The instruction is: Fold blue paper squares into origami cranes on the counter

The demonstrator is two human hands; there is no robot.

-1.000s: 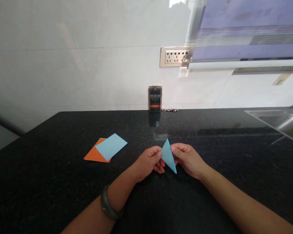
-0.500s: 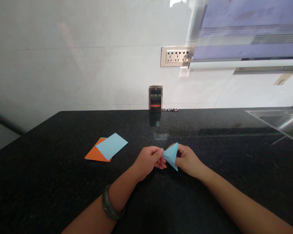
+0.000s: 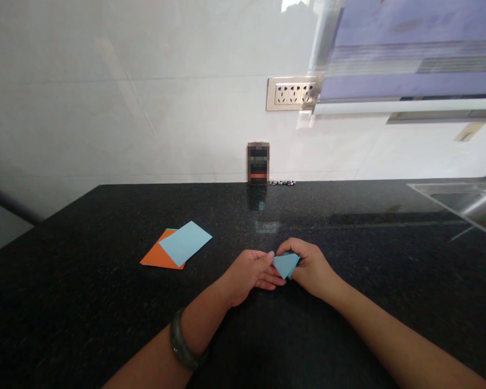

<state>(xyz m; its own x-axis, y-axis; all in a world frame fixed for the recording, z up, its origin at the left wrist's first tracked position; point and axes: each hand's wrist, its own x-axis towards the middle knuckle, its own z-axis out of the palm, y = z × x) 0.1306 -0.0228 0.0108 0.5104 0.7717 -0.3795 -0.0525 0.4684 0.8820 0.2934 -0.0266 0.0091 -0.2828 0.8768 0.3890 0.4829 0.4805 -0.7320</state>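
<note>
Left hand (image 3: 253, 275) pinches one corner with thumb over fingers and right hand (image 3: 314, 270) curls closed round the opposite side of the folded light-blue paper (image 3: 285, 265), directly between them, neither nearer, its broad edge running hand to hand above the dark counter (image 3: 243, 346).

The blue folded paper (image 3: 285, 266), low and just right of the frame's middle, was a tall triangle; now it looks smaller and points down. The left hand (image 3: 249, 276) reaches farther right.
</note>
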